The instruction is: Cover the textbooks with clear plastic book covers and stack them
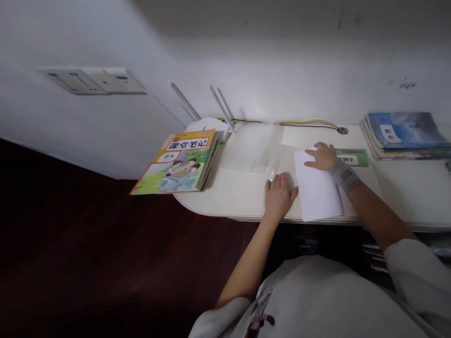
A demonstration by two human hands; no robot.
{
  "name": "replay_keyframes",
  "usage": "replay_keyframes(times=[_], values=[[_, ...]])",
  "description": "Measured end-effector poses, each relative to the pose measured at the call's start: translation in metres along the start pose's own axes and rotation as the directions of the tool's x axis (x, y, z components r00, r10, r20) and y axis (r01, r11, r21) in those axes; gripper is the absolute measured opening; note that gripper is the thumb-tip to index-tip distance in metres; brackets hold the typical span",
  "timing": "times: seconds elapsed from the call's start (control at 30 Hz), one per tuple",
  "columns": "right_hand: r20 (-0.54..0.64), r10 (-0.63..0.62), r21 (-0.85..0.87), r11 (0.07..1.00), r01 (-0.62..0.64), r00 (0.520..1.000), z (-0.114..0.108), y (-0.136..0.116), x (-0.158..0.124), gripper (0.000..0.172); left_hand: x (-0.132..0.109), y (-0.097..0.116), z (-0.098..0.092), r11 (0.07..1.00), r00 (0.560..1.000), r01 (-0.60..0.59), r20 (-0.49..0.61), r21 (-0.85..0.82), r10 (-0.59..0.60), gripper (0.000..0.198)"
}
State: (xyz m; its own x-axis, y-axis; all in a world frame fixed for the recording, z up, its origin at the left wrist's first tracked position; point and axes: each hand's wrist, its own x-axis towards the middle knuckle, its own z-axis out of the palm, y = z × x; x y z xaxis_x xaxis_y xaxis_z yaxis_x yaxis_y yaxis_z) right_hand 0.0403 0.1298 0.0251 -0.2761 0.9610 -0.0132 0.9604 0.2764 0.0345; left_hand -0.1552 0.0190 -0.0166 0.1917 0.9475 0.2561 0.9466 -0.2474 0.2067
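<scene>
My right hand (pixel 321 156) lies with its fingers spread over the upper part of a white sheet (pixel 319 192), which looks folded or layered. Partly covered by that hand and the sheet is a green-and-white printed cover (pixel 357 158) with Chinese characters. To the left, my left hand (pixel 280 193) rests flat near the desk's front edge, its fingers stretched forward. Its fingertips touch a clear plastic sheet (pixel 252 150) that spreads across the desk. A grey band (pixel 344 175) wraps my right wrist.
A stack of books (pixel 176 164) with a colourful top cover overhangs the desk's left end. Behind it stands a white router (pixel 211 126) with antennas. Yellow and black cables (pixel 310 122) run along the wall to a desk hole. More books (pixel 405 134) are piled at right.
</scene>
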Motion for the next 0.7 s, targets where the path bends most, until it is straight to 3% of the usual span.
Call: replay_keyframes(times=[0.23, 0.43, 0.6, 0.7], values=[[-0.064, 0.05, 0.045, 0.998, -0.047, 0.997, 0.005, 0.002, 0.0, 0.052, 0.0, -0.001, 0.001, 1.0, 1.0, -0.019, 0.003, 0.0, 0.019, 0.055], [-0.087, 0.042, 0.04, 0.998, -0.038, 0.995, 0.004, -0.012, 0.004, 0.051, 0.0, -0.001, -0.002, 0.999, 0.999, -0.04, 0.026, -0.002, 0.04, 0.048], [-0.172, 0.069, 0.087, 0.995, -0.055, 0.983, 0.003, -0.022, 0.008, 0.046, 0.0, -0.001, -0.005, 0.989, 0.988, -0.145, 0.059, 0.017, 0.144, 0.039], [-0.231, 0.066, 0.129, 0.991, -0.037, 0.971, -0.003, -0.022, 0.004, 0.043, 0.0, 0.0, -0.005, 0.992, 0.992, -0.123, 0.037, 0.035, 0.122, 0.036]])
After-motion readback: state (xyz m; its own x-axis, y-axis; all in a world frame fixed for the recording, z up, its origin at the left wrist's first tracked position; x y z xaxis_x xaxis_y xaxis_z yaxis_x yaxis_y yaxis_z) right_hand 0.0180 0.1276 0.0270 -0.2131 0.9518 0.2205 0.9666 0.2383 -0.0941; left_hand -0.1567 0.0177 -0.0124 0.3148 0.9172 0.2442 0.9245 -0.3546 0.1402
